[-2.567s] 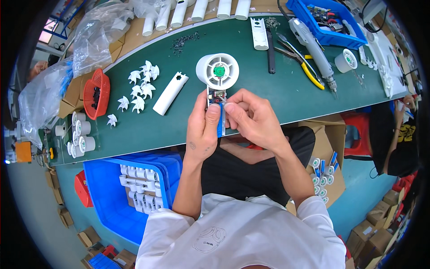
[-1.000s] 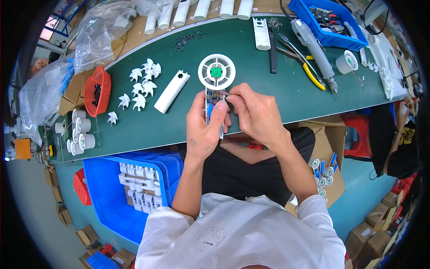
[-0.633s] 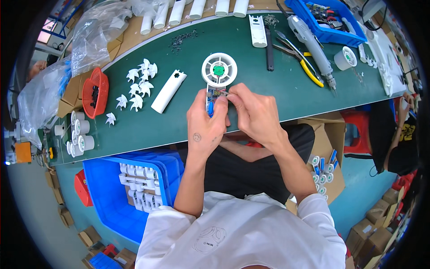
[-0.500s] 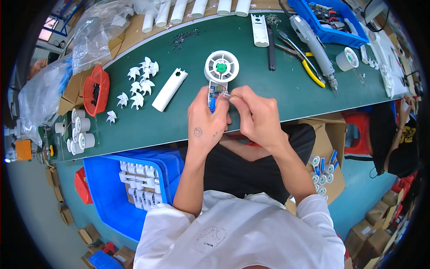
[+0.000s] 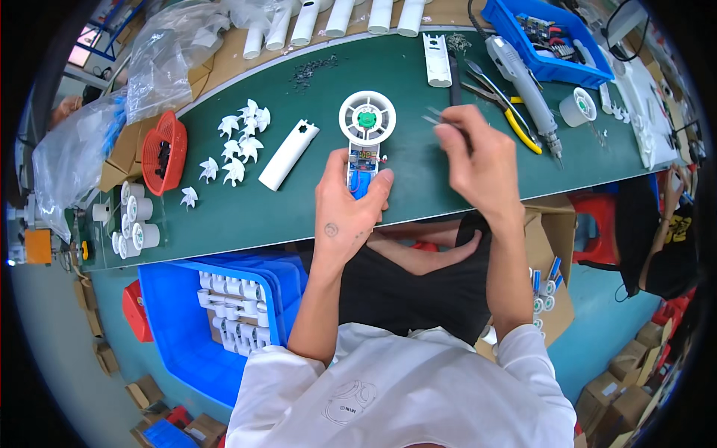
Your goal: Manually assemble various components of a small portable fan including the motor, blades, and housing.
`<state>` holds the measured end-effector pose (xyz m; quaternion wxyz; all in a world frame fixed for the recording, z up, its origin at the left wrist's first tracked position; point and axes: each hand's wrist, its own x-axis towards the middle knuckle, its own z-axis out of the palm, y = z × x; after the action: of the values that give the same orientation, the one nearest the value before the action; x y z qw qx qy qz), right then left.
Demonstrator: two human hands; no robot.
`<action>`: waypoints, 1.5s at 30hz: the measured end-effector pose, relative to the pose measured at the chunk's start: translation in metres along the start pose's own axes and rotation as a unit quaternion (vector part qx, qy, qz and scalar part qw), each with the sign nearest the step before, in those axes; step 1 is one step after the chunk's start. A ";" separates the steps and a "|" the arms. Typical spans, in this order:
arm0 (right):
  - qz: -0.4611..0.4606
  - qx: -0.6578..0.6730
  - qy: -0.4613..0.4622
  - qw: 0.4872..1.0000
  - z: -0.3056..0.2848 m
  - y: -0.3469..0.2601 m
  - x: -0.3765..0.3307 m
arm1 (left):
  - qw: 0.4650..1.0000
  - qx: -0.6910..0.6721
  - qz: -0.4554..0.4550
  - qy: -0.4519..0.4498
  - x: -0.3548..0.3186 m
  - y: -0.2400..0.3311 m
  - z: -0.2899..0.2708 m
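My left hand (image 5: 349,201) is closed round the lower part of a small white handheld fan (image 5: 367,118) with its shell off. A round grille with a green centre tops it. Below the grille sit a blue circuit board (image 5: 364,157) and a blue battery (image 5: 360,184). Apart from the fan, to its right, my right hand (image 5: 482,153) grips a pair of tweezers (image 5: 431,117), whose two thin tips point left; the rest is hidden in the fingers. A loose white handle shell (image 5: 289,154) lies to the left of the fan.
White fan blades (image 5: 233,172) and a red basket (image 5: 164,153) lie to the left. Behind my right hand are another shell (image 5: 436,60), yellow-handled pliers (image 5: 515,123), an electric screwdriver (image 5: 523,82) and a blue tool tray (image 5: 549,45). A blue crate (image 5: 175,328) stands below the table.
My right hand has moved away from the fan to the right, with the tweezers in it. My left hand keeps the fan in nearly the same place.
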<state>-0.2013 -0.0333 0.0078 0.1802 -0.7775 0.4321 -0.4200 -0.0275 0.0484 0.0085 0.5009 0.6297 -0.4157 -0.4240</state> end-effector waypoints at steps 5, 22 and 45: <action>0.039 0.039 0.031 0.998 -0.002 0.003 -0.005 | 0.997 -0.066 0.012 0.030 -0.002 -0.007 0.002; -0.126 0.136 0.055 0.981 0.029 -0.017 -0.013 | 0.996 -0.082 0.025 0.006 -0.004 -0.010 -0.003; 0.047 0.124 0.018 0.991 0.035 -0.016 -0.012 | 0.998 -0.066 0.025 -0.001 -0.006 -0.008 -0.001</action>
<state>-0.1673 -0.0177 -0.0082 0.2869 -0.7201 0.4155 -0.4758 -0.0280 0.0553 0.0017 0.5516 0.5844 -0.4028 -0.4381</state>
